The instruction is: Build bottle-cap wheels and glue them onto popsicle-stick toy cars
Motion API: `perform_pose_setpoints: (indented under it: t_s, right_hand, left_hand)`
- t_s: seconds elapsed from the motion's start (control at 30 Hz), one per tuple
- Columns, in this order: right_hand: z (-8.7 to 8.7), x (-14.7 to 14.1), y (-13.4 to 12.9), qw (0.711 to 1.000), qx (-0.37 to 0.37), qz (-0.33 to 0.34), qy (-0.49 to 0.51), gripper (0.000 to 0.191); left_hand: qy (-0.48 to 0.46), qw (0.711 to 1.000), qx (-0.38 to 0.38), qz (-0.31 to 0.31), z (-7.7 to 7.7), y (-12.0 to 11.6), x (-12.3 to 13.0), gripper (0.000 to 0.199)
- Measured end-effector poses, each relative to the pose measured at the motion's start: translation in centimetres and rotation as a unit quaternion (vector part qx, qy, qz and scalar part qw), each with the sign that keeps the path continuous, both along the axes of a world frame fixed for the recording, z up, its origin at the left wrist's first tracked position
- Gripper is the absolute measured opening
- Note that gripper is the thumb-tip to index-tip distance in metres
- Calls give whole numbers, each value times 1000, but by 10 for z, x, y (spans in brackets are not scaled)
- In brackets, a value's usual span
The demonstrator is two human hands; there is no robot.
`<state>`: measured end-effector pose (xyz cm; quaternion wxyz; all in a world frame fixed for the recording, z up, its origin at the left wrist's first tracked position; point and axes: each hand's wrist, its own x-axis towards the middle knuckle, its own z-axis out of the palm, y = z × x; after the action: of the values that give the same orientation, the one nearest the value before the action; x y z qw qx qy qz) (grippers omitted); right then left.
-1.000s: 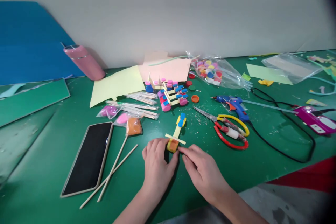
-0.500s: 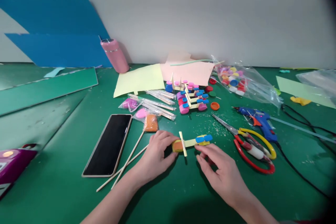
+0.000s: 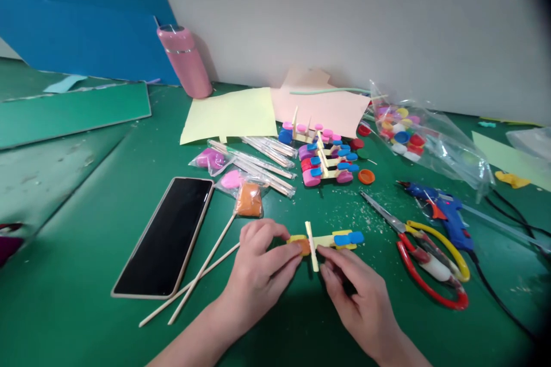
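Toy (image 3: 325,240) on tabletop (image 3: 86,327) is mostly made, it seems, w/ stick (image 3: 312,248) set across & orange end (image 3: 305,247) pinched by L fingers (image 3: 280,256), but grip of R fingers (image 3: 340,261) by stick & what's left can't be told.

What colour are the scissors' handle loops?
One red loop, one yellow loop; the head view shows them best.

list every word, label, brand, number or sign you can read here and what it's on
None: no text can be read in this picture.
Phone: dark screen, no lettering visible.
Pink bottle: no legible mark.
Small craft piece: no lettering visible.
Wrapped sticks and blue glue gun: any print is too small or blurred to read.
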<state>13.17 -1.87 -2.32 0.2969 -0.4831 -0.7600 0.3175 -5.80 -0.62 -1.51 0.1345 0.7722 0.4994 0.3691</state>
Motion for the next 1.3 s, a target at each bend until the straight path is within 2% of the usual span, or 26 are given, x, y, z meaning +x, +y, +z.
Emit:
perform_pose_setpoints:
  t_s: [0.3,0.5,0.8,1.0,1.3]
  right_hand:
    - [-1,-1,3,1000,4,9,-5,31]
    - [0,-1,2,1000,20,12,-7,31]
    - [-2,-3,3,999,24,15,-19,35]
    - [-3,-3,2,1000,20,5,-13,34]
    - [-2,-3,3,999,27,27,10,42]
  left_hand:
    - [28,999,-9,-27,4,0,-2,18]
    - [-11,999,12,-31,1,0,0,18]
    - [-8,999,-4,-40,3,-2,-1,22]
    - [-34,999,-7,-16,3,-5,-5,29]
    - [-8,999,-3,-36,-2,-3,-5,26]
